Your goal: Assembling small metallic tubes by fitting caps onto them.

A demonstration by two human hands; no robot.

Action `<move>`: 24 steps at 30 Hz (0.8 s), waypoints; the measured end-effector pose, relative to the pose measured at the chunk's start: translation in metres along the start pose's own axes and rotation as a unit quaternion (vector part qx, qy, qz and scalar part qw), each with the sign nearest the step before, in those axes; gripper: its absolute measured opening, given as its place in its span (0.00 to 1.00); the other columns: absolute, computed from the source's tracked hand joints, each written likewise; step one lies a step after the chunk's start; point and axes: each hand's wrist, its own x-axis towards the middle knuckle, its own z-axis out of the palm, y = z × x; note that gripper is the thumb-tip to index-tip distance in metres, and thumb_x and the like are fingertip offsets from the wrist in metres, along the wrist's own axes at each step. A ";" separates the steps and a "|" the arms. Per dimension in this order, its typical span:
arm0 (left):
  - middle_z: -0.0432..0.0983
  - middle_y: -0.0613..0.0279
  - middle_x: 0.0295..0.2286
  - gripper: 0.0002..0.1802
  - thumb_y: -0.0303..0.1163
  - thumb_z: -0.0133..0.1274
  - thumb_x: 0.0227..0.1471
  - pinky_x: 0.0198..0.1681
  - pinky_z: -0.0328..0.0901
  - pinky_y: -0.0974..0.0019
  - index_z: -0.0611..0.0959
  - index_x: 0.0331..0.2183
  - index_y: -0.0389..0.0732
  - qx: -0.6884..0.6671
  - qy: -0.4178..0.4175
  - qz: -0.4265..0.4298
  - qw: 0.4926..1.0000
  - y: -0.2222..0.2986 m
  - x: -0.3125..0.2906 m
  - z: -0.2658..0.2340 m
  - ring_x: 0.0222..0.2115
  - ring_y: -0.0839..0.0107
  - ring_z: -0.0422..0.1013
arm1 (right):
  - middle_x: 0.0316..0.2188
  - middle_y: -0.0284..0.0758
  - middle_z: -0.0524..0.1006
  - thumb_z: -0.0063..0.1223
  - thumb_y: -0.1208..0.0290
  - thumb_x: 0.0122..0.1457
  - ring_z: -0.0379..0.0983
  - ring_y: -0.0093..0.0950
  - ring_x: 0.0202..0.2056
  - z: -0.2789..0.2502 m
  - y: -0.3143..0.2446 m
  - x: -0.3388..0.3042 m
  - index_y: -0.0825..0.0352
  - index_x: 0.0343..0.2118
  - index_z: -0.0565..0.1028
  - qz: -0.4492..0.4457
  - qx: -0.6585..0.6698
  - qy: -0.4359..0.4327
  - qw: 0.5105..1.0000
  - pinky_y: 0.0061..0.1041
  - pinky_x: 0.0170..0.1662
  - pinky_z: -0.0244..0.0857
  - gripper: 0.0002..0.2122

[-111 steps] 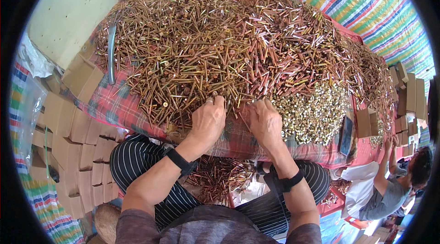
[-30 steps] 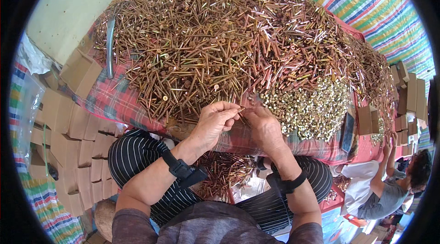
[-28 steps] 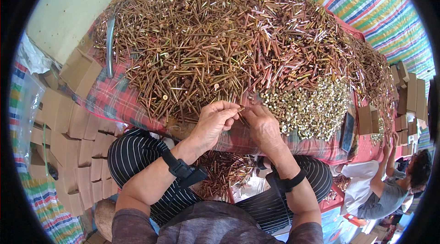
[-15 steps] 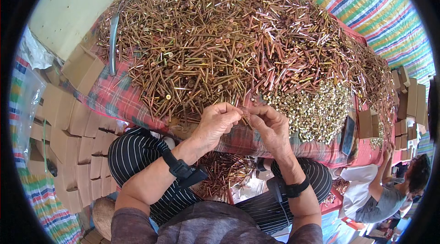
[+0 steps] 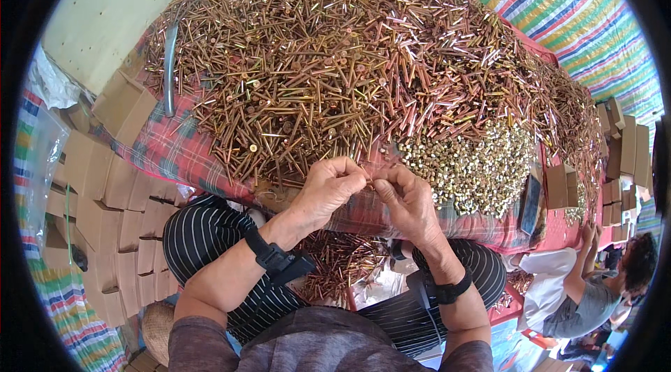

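My left hand [image 5: 334, 189] and my right hand [image 5: 407, 201] meet above the near edge of the cloth-covered table, each closed in a pinch. Between the fingertips is a thin copper-coloured bolt [image 5: 369, 181], mostly hidden by the fingers. Just beyond my hands spreads a large heap of long copper- and brass-coloured bolts [image 5: 300, 85], some with round flat heads. To the right of my right hand lies a pile of small shiny gold-coloured metal pieces [image 5: 475, 169], perhaps nuts.
A curved metal strip [image 5: 170, 68] lies at the heap's left. Cardboard boxes [image 5: 98, 169] are stacked at left, with more boxes [image 5: 629, 155] at far right. A small open box [image 5: 561, 187] sits beside the gold pieces. More bolts [image 5: 342, 260] lie below, between my knees. Another person [image 5: 587, 295] sits at right.
My right hand has shifted slightly left, bringing its fingertips against those of my left hand. The bolt, which stuck out between them, is now mostly covered.
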 end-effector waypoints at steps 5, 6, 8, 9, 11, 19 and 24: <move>0.67 0.72 0.19 0.01 0.24 0.51 0.46 0.18 0.52 0.81 0.77 0.26 0.37 0.004 -0.007 0.000 1.000 -0.003 -0.002 -0.001 0.16 0.87 0.57 | 0.21 0.38 0.72 0.52 0.72 0.57 0.66 0.23 0.23 -0.002 -0.009 0.002 0.72 0.29 0.73 0.049 -0.068 -0.029 0.996 0.25 0.26 0.61 0.07; 0.67 0.72 0.19 0.01 0.24 0.52 0.46 0.18 0.52 0.81 0.77 0.26 0.37 0.021 -0.012 0.004 1.000 -0.003 -0.002 -0.001 0.16 0.87 0.57 | 0.20 0.38 0.71 0.51 0.71 0.57 0.65 0.24 0.22 -0.001 -0.008 0.003 0.71 0.29 0.73 0.095 -0.074 -0.051 0.991 0.26 0.25 0.60 0.08; 0.67 0.72 0.19 0.02 0.24 0.52 0.46 0.18 0.52 0.82 0.77 0.26 0.37 0.038 -0.016 0.007 0.999 -0.004 -0.002 -0.001 0.16 0.87 0.57 | 0.18 0.38 0.69 0.49 0.67 0.59 0.64 0.23 0.20 0.006 0.002 0.000 0.71 0.28 0.73 0.088 -0.005 -0.026 0.996 0.27 0.24 0.60 0.10; 0.67 0.72 0.19 0.02 0.24 0.52 0.45 0.18 0.52 0.82 0.77 0.26 0.37 0.024 -0.011 0.012 1.000 -0.004 -0.001 -0.001 0.17 0.87 0.57 | 0.16 0.37 0.67 0.47 0.64 0.61 0.62 0.23 0.19 0.010 0.006 -0.001 0.70 0.28 0.73 0.082 0.065 -0.001 0.995 0.27 0.23 0.59 0.12; 0.68 0.71 0.19 0.02 0.25 0.52 0.45 0.18 0.52 0.82 0.78 0.26 0.37 0.011 -0.005 0.017 1.000 -0.004 -0.001 0.000 0.17 0.87 0.57 | 0.16 0.36 0.65 0.46 0.62 0.61 0.60 0.22 0.18 0.013 0.005 0.000 0.69 0.28 0.73 -0.032 -0.013 0.038 0.999 0.27 0.22 0.58 0.14; 0.70 0.70 0.20 0.04 0.26 0.53 0.45 0.19 0.55 0.82 0.78 0.26 0.36 0.003 -0.017 0.003 1.000 -0.006 -0.001 0.000 0.17 0.86 0.60 | 0.11 0.38 0.67 0.44 0.55 0.61 0.65 0.29 0.15 0.013 0.001 -0.001 0.70 0.23 0.73 -0.123 -0.110 0.090 0.982 0.29 0.20 0.59 0.21; 0.76 0.61 0.25 0.11 0.29 0.53 0.44 0.27 0.66 0.72 0.81 0.31 0.34 0.382 -0.228 0.048 0.894 0.007 -0.004 -0.002 0.24 0.76 0.72 | 0.14 0.42 0.70 0.48 0.58 0.58 0.67 0.39 0.16 -0.013 0.006 0.007 0.70 0.23 0.73 0.098 -0.096 -0.061 0.989 0.32 0.22 0.60 0.17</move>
